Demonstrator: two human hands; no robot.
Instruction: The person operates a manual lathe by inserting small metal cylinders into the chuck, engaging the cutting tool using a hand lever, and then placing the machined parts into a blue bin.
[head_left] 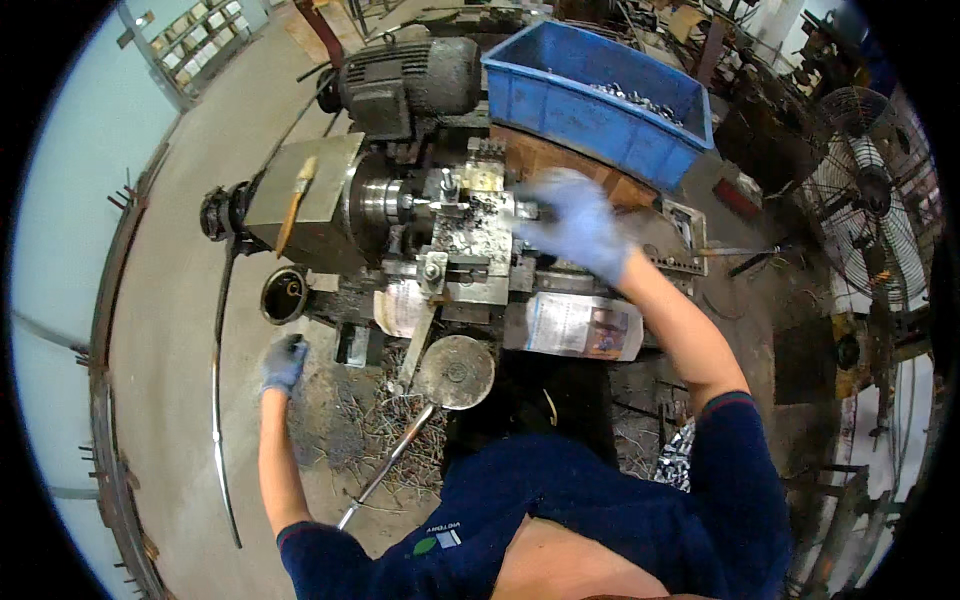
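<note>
A small metal lathe stands before me, its chuck [370, 203] at the left and its chip-strewn tool slide [475, 230] in the middle. My right hand [580, 225], in a blue-grey glove, is over the right end of the slide; motion smears its fingers, so what it touches is unclear. My left hand [284, 365], gloved too, is low on the left, just below a round dark cup [284, 295]. Its fingers are drawn together with dark tips, and anything in them is hidden. A brush [297, 205] with a wooden handle lies on the headstock cover [325, 160].
Behind the lathe sit a grimy motor [425, 85] and a blue bin [600, 120] holding small metal pieces. A round plate [455, 373] on a rod is close to my body. Printed paper [585, 326] lies at the front right. A caged fan [865, 190] stands farther right. Metal scraps [400, 430] litter the floor.
</note>
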